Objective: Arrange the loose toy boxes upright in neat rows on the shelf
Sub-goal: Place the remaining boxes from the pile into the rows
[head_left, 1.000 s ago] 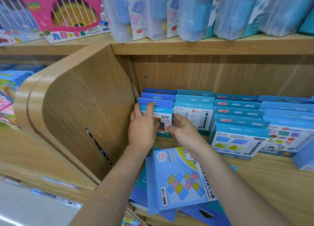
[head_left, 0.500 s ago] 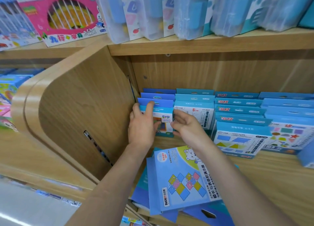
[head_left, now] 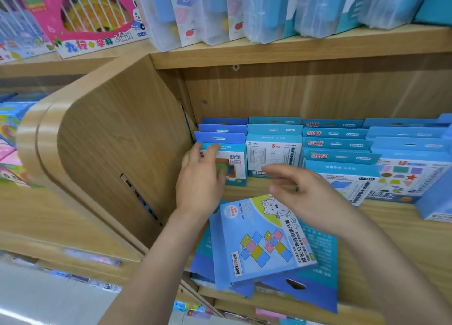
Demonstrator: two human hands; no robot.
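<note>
Wooden shelf is tight: left hand has fingers flat against the front upright box, right hand hovers open-fingered just above the loose boxes, whose overhanging pile could slide off if nudged.

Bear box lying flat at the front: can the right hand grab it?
Probably yes. The right hand hovers open above the bear box, holding nothing, and the box lies uncovered on top of its pile. The left hand rests on a standing box, out of the way.
</note>
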